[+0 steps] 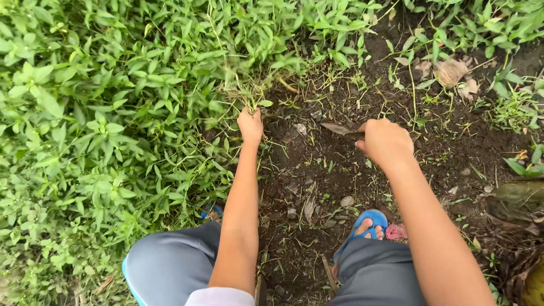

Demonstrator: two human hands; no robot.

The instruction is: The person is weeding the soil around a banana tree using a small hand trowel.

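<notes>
My left hand (250,126) is closed around a tuft of green weed stems (243,93) at the edge of the dense green patch. My right hand (385,141) grips the handle of a small blade (336,128), whose dull metal tip points left over the bare dark soil (317,170). The two hands are about a hand's width apart. I squat, with my grey-clad knees (170,263) low in view and a blue sandal (365,224) on my right foot.
Thick leafy weeds (102,124) fill the whole left half. Dry brown leaves (450,72) lie at the upper right, and more weeds (510,34) grow there. Small stones (347,200) and cut stems dot the soil. Withered leaves (518,226) lie at the right edge.
</notes>
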